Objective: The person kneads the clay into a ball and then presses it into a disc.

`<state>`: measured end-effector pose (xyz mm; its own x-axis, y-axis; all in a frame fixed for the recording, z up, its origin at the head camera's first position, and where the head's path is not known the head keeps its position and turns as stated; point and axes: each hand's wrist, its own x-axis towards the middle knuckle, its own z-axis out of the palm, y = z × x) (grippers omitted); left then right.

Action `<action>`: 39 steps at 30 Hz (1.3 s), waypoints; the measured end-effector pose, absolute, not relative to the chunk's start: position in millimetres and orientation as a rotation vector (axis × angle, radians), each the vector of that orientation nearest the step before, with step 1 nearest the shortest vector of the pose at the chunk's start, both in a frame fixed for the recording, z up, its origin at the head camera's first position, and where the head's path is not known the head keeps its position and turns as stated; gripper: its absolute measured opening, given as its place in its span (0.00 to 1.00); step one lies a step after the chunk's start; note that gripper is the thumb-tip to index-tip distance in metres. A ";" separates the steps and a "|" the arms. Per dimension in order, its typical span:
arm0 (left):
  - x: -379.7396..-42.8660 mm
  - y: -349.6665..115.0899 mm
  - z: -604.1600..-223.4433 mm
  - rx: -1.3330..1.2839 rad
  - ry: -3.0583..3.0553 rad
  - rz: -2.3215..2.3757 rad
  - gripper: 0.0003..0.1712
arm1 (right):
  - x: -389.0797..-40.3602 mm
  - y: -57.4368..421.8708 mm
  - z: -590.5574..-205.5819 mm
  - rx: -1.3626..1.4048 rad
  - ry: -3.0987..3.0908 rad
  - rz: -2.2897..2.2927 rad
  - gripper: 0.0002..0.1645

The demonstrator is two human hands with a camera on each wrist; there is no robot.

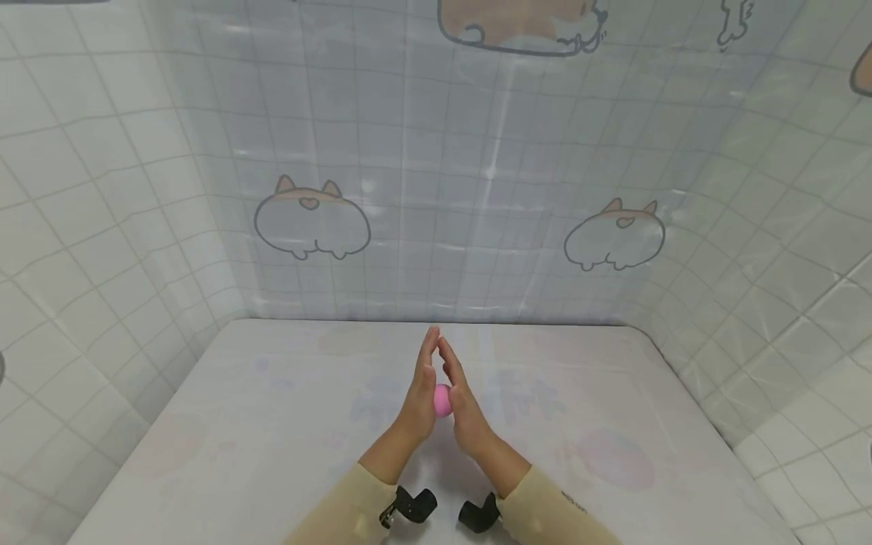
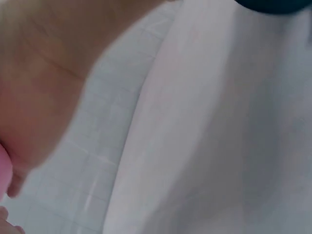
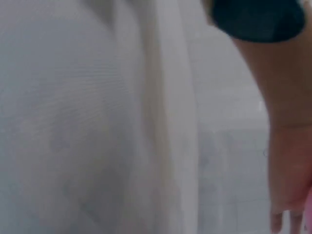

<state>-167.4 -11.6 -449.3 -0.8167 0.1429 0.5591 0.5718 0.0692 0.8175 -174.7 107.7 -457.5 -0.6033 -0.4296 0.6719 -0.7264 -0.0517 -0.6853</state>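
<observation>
A pink ball (image 1: 443,400) sits pressed between the palms of my two hands. My left hand (image 1: 418,393) has straight fingers pointing forward and touches the ball from the left. From the other side my right hand (image 1: 466,401) presses on it, its fingers also mostly straight. The fingertips lean close together at the top, and I cannot tell whether they touch. In the left wrist view a slice of the ball (image 2: 4,170) shows beside the palm. Only a sliver of the ball (image 3: 308,214) appears at the edge of the right wrist view.
Below the hands lies a white table (image 1: 272,424) with faint coloured prints. A tiled-pattern curtain (image 1: 436,151) with cartoon dogs hangs behind it and along both sides. A black wrist camera (image 1: 417,505) is worn at the left sleeve, another black camera (image 1: 479,515) at the right.
</observation>
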 end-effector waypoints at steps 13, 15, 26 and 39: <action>-164.2 -6.0 -460.4 -0.760 -2.121 -1.899 0.45 | -176.2 116.8 -432.0 1.110 -1.996 1.717 0.50; -163.0 -5.6 -462.3 -0.798 -2.130 -1.896 0.45 | -179.2 118.7 -431.3 1.074 -2.025 1.738 0.49; -157.5 -2.3 -457.4 -1.026 -2.005 -1.832 0.43 | -196.2 122.6 -441.1 0.999 -2.117 1.823 0.49; -163.8 -6.5 -441.7 -0.753 -1.924 -1.796 0.48 | -184.6 112.2 -457.5 1.194 -2.079 1.797 0.47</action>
<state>-163.8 -6.5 -441.7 -0.7741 0.1133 0.6228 0.6291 0.0284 0.7768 -184.6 112.2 -457.5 -0.6737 -0.4633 0.5757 -0.6367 -0.0317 -0.7705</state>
